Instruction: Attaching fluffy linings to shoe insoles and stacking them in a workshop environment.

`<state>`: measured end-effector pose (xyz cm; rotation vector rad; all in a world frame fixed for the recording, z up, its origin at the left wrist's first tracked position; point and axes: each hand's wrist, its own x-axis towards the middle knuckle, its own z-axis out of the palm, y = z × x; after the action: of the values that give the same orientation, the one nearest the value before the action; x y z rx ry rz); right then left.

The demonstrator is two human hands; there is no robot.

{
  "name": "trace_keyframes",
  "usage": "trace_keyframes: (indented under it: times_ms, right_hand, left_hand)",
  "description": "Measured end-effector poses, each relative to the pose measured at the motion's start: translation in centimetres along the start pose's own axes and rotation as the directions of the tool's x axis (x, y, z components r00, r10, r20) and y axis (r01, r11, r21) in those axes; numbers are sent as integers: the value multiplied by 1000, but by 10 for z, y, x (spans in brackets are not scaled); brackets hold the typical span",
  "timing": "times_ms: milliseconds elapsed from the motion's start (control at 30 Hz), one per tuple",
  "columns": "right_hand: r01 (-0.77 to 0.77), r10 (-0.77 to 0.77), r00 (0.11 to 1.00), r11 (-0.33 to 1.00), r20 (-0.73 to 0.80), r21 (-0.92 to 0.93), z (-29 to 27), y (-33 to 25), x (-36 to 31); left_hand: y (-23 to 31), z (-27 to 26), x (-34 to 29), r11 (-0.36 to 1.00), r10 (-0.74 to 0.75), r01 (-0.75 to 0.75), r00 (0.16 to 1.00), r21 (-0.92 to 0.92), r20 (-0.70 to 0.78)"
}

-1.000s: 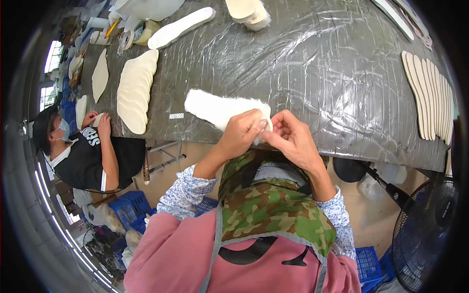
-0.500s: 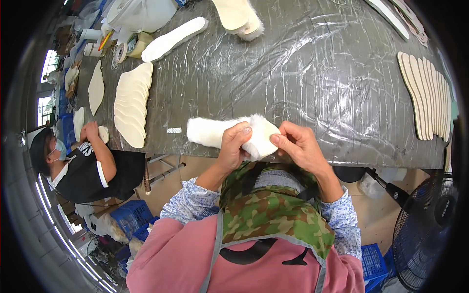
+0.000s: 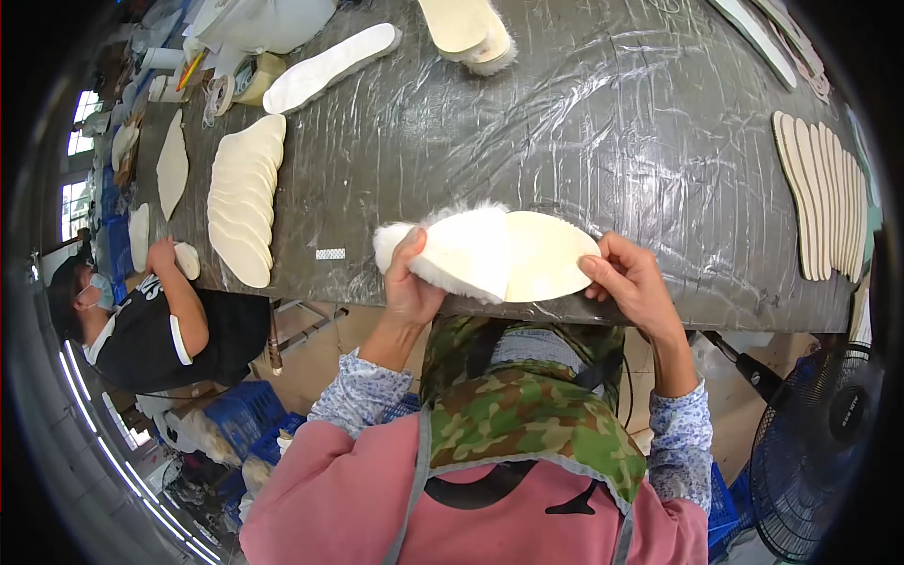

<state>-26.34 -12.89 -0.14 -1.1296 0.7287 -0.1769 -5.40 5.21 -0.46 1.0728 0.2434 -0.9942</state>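
Held level over the table's front edge is a fluffy insole (image 3: 461, 252), white with a fur fringe on its left part. A smooth cream end (image 3: 551, 256) extends to the right; a straight edge crosses where the two parts meet. Whether they are one piece or two layers I cannot tell. My left hand (image 3: 411, 278) grips the furry end, thumb on top and fingers hidden underneath. My right hand (image 3: 636, 281) pinches the rounded cream tip between thumb and fingers.
Overlapping cream insoles (image 3: 247, 202) lie at left, and a row of insoles (image 3: 819, 198) at far right. Beyond are a white insole (image 3: 331, 71) and fur-edged insoles (image 3: 466, 33). A co-worker (image 3: 160, 315) sits at left; a black fan (image 3: 815, 452) stands at right.
My hands have moved apart, left hand leftward and right hand rightward. The insole, bunched and folded before, is now spread out with more of its cream face showing.
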Motion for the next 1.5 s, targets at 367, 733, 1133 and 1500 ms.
trace_keyframes:
  times_ms: [367, 733, 1133, 1500]
  right_hand:
    - [537, -645, 759, 549, 84, -641, 38, -11, -12]
    - [431, -477, 847, 362, 233, -826, 72, -6, -9]
    - [432, -488, 867, 624, 107, -651, 59, 10, 14]
    - [460, -574, 794, 355, 199, -814, 66, 7, 6]
  left_hand:
    - [-9, -13, -1, 952, 68, -203, 872, 231, 485]
    - [-8, 45, -35, 54, 240, -734, 668, 677, 705]
    - [-8, -2, 1, 970, 154, -171, 982, 171, 110]
    - [6, -5, -5, 979, 144, -89, 939, -182, 313]
